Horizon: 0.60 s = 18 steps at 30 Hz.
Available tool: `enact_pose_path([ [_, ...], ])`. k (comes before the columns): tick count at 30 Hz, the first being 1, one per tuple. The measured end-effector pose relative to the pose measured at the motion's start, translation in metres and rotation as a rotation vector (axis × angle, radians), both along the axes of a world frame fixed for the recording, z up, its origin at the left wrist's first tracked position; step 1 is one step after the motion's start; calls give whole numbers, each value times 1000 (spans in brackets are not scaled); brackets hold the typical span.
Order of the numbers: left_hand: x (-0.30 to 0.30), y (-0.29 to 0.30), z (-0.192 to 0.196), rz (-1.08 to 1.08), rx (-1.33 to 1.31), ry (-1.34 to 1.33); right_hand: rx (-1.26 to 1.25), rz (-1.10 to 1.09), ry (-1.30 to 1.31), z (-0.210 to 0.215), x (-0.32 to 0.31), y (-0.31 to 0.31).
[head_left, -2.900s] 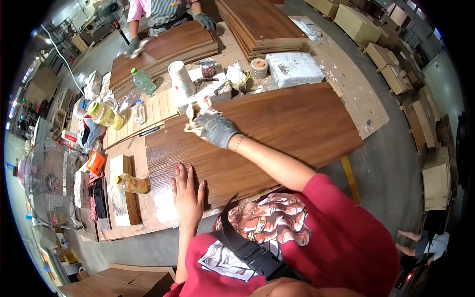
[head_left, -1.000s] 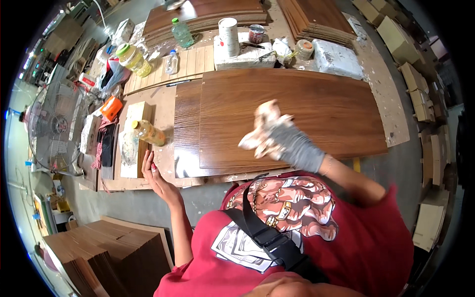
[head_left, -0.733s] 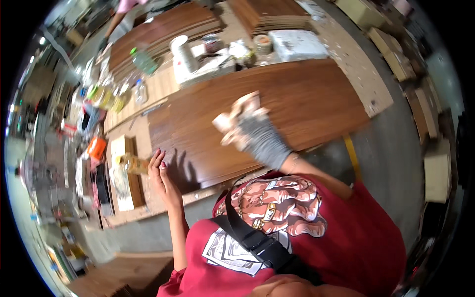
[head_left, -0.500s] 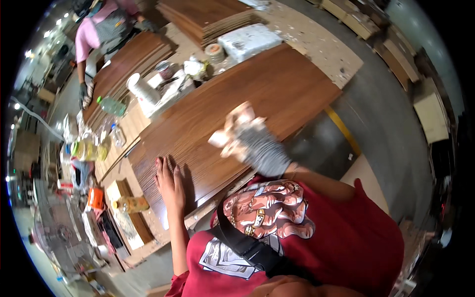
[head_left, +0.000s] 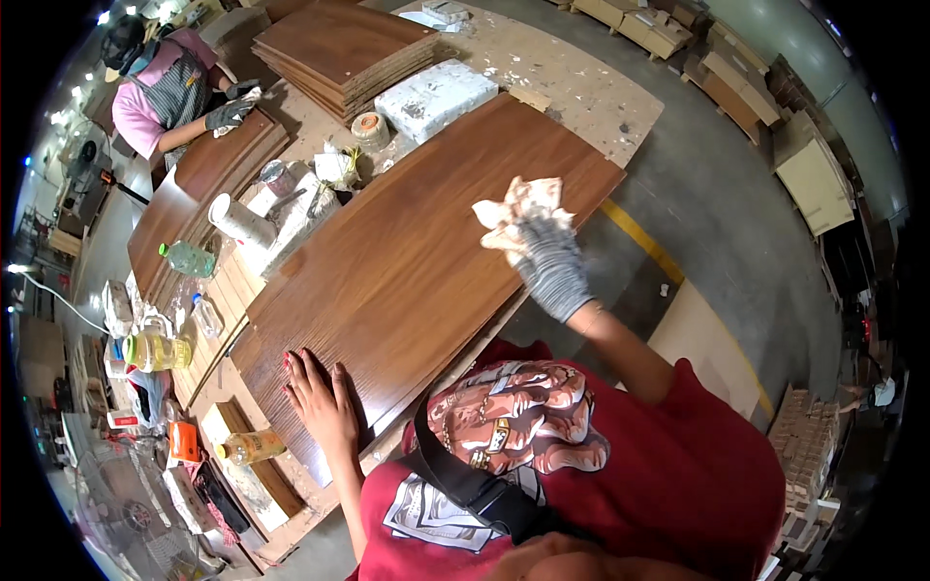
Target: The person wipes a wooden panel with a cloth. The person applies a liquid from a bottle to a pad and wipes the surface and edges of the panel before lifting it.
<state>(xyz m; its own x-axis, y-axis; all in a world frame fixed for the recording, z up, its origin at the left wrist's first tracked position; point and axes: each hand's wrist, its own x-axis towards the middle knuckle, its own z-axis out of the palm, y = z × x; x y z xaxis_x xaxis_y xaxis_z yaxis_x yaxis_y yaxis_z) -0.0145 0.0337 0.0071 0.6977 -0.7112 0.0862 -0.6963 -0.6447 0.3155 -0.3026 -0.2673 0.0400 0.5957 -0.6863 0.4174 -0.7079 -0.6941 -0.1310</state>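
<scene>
Before me lies a long brown wood-grain board [head_left: 407, 252], slanting from near left to far right. My left hand [head_left: 325, 402], bare with red nails, rests flat on its near-left end, fingers apart. In a grey knitted glove, my right hand [head_left: 552, 266] presses a crumpled pale cloth [head_left: 528, 208] on the board's right part, by the near edge. The cloth hides most of the fingertips.
Behind the board stand a white cylindrical tub [head_left: 242, 221], a tape roll [head_left: 369, 130] and a white wrapped block [head_left: 436, 99]. Bottles, including a green one [head_left: 187, 259], are on the left. Across the table a gloved co-worker [head_left: 174, 92] leans over stacked boards [head_left: 344, 48].
My right hand has swept the cloth rightward along the board. My left hand stays flat on the near-left end. The co-worker's arm has moved to the far end of their stack.
</scene>
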Motion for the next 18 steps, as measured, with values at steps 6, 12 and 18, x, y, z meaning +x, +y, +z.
enact_pose_path([
  [6,-11,-7,16,-41,-31,12,-112,-166,2,0,-99,-176],
  [12,-19,0,21,-17,-78,11,-340,117,275,13,65,-127],
  [18,-25,6,30,26,-125,109,-140,444,50,-22,168,-97],
])
